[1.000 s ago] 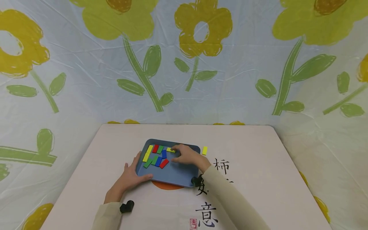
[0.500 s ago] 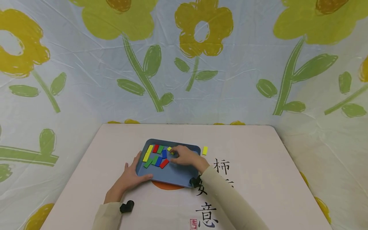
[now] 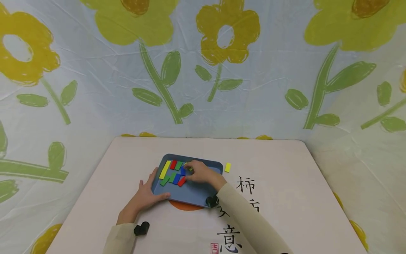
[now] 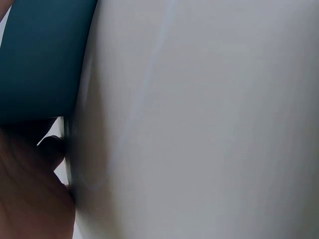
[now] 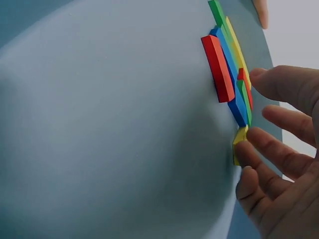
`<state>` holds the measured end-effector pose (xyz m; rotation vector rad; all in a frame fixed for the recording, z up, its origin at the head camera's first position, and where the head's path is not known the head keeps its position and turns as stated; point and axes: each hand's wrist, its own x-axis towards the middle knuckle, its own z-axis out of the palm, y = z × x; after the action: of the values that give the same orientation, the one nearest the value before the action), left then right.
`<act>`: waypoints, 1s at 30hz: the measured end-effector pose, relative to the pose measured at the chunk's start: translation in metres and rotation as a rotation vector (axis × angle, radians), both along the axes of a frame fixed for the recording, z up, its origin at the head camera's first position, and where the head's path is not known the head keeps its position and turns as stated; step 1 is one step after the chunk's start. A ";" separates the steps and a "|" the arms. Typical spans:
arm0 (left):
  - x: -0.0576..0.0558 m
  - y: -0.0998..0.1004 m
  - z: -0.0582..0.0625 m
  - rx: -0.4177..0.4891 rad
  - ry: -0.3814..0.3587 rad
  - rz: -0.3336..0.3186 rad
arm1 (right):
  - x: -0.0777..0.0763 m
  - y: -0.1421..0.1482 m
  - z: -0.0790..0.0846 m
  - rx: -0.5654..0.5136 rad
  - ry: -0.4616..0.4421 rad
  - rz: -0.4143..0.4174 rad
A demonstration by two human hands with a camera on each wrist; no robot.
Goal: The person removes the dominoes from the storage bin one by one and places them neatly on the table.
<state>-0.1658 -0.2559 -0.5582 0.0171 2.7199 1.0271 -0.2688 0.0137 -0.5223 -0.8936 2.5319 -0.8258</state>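
Note:
A blue-grey tray (image 3: 187, 195) lies on the table, with several flat coloured blocks towards its left side. My left hand (image 3: 142, 197) rests against the tray's left edge, fingers and thumb spread, the thumb along the near rim. Over the tray, my right hand (image 3: 203, 173) reaches in from the right. In the right wrist view its loosely bent fingers touch a yellow block (image 5: 239, 147), while the thumb and index finger stand apart. Beside it are a red block (image 5: 218, 69), a blue block (image 5: 238, 109) and others, partly overlapping in view. The left wrist view shows little beyond the tray's side (image 4: 40, 59).
Outside the tray, a yellow block (image 3: 227, 167) lies on the pale table (image 3: 272, 183) to the right. Black characters (image 3: 229, 239) and an orange shape (image 3: 185, 206) are printed on the tabletop. A flower-patterned sheet (image 3: 203, 116) hangs behind.
My right hand has moved slightly left across the tray. The yellow block at its fingers has turned and is now mostly hidden. My left hand stays at the tray's edge.

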 end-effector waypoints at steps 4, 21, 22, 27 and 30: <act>0.000 0.001 -0.001 0.011 0.005 0.001 | -0.003 -0.004 -0.002 -0.004 0.007 -0.020; 0.000 0.003 -0.003 0.007 0.020 0.000 | -0.009 -0.023 -0.013 0.042 0.077 -0.030; 0.000 0.003 -0.003 0.005 0.020 0.002 | -0.009 -0.025 -0.013 0.049 0.074 -0.033; 0.000 0.002 -0.003 0.001 0.022 0.002 | -0.008 -0.030 -0.012 0.082 0.059 -0.035; 0.000 0.001 -0.003 0.002 0.021 0.005 | -0.009 -0.032 -0.012 0.091 0.060 -0.038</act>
<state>-0.1660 -0.2548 -0.5612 0.0213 2.7396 1.0365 -0.2777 -0.0186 -0.5340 -0.8561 2.6223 -0.6991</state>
